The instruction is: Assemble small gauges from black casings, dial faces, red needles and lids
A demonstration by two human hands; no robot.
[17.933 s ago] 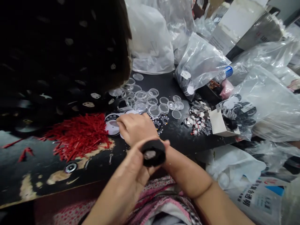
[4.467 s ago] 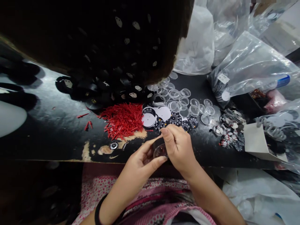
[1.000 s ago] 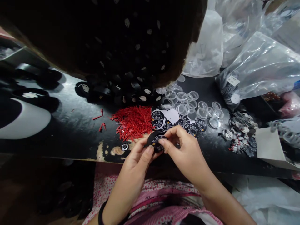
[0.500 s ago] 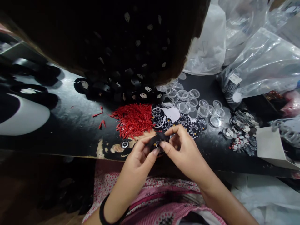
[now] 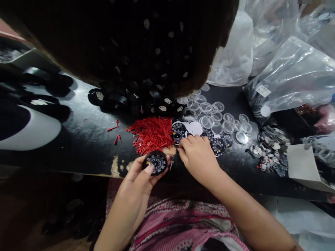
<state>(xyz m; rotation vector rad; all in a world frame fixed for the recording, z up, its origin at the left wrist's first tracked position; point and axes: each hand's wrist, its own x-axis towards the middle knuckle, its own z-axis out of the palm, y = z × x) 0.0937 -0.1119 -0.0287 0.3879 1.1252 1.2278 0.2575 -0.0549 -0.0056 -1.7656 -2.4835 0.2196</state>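
In my left hand [image 5: 140, 176] is a round black gauge [image 5: 160, 164] with a dial face marked with white numbers and a yellow patch. The thumb presses on the face and the fingers wrap round the rim. My right hand [image 5: 196, 153] is closed, fingers curled down by the near edge of the dial plates [image 5: 178, 134]; whatever its fingertips hold is hidden. A heap of red pointers [image 5: 151, 132] lies just beyond both hands. Between the hands a small pale metal piece [image 5: 171, 165] rests on the black table [image 5: 89, 150].
Clear plastic rings [image 5: 206, 122] lie behind the dial plates. Black housings [image 5: 120, 99] spill from a large dark container [image 5: 104, 45]. Small mechanisms [image 5: 273, 150] are piled at the right near a white box [image 5: 303, 160]. A clear bag [image 5: 293, 76] stands behind them.
Both hands were together on the gauge. Now my left hand has moved left with it, its face showing, and my right hand has let go and moved right.
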